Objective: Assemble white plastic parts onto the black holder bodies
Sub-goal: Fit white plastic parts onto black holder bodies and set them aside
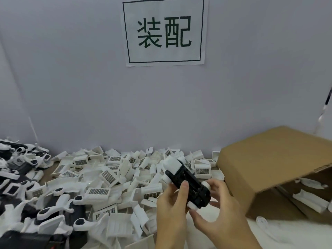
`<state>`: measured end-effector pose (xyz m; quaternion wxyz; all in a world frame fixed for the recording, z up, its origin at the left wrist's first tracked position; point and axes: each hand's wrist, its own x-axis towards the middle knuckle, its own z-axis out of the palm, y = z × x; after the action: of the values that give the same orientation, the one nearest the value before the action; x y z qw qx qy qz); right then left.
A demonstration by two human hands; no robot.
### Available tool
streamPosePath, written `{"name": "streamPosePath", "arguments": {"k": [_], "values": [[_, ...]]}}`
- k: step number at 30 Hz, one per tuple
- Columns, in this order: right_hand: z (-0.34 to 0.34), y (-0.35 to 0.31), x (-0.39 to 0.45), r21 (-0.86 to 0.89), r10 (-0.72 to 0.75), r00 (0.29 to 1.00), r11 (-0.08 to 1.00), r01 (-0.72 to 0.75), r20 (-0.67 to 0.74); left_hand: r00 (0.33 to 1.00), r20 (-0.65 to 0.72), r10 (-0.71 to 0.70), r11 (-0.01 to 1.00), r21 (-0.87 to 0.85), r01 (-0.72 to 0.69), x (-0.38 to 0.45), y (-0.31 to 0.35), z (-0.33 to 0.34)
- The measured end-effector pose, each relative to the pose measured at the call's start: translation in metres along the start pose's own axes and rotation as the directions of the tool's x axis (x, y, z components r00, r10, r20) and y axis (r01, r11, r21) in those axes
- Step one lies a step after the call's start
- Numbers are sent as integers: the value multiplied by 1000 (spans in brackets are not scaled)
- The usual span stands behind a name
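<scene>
Above the table, at lower centre right, I hold a black holder body (190,186) with white plastic parts fitted on it: a white block (172,164) on its far end and small white pieces at its sides. My left hand (170,207) grips it from the left, thumb pressed on its top face. From the right, my right hand (215,209) closes its curled fingers round the body's near end. A large heap of loose white plastic parts (107,177), many with dark grilles, covers the table.
A pile of black and white pieces (23,186) lies at the left. An open cardboard box (269,168) lies on its side at the right with white parts inside. A grey wall with a printed paper sign (164,31) stands behind.
</scene>
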<state>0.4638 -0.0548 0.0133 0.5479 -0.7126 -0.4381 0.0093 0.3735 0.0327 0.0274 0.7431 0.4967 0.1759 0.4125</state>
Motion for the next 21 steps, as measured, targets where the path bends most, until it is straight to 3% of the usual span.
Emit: {"name": "streamPosePath", "arguments": {"k": [8, 21], "values": [[1, -6, -1, -204, 31, 999, 979, -26, 21, 989, 78, 127, 964, 223, -142, -4, -4, 1], [-1, -12, -3, -198, 58, 997, 979, -48, 46, 980, 89, 177, 943, 269, -194, -3, -6, 0]]}}
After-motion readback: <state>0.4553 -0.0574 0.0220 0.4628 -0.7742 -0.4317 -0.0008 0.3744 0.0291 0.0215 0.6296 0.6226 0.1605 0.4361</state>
